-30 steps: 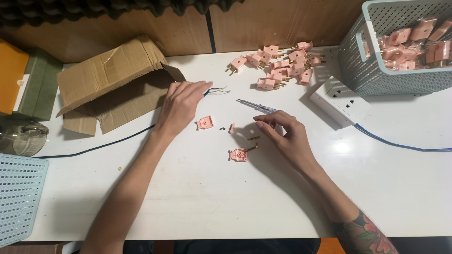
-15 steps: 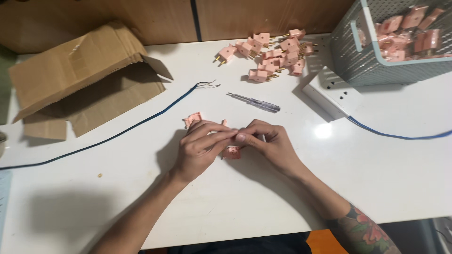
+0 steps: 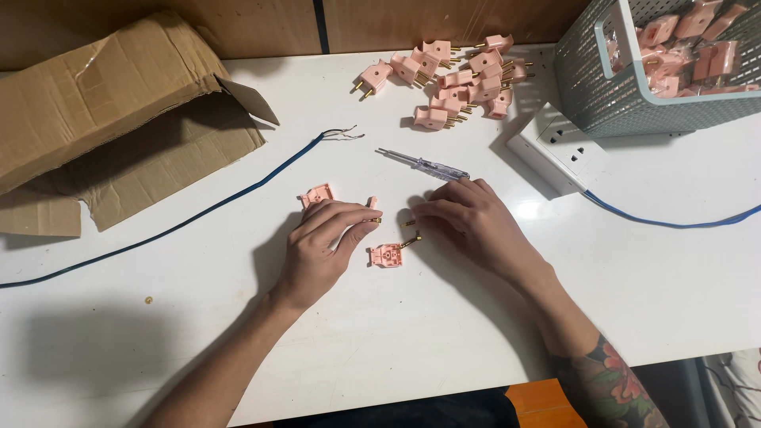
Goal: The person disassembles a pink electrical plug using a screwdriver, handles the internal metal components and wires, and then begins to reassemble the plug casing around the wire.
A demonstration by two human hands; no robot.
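My left hand (image 3: 326, 244) lies on the white table (image 3: 396, 349), thumb and forefinger pinched on a small brass pin (image 3: 378, 220). Just right of it is an opened pink plug half (image 3: 386, 255) with a brass prong sticking out. Another pink plug half (image 3: 316, 194) and a small pink piece (image 3: 372, 202) lie just beyond my left fingers. My right hand (image 3: 469, 218) rests palm down with fingers spread, its tips near a second brass pin (image 3: 411, 223). A screwdriver (image 3: 424, 164) lies just past my right hand.
A blue cable (image 3: 238, 196) with a stripped end runs left across the table. A torn cardboard box (image 3: 103, 103) sits far left, a pile of pink plugs (image 3: 456, 79) at the back, a grey basket (image 3: 602, 87) of plugs and a white power strip (image 3: 559, 150) far right.
One second ago my hands were apart, then they met over the plug parts. Now they have separated again and the plug half lies open between them.
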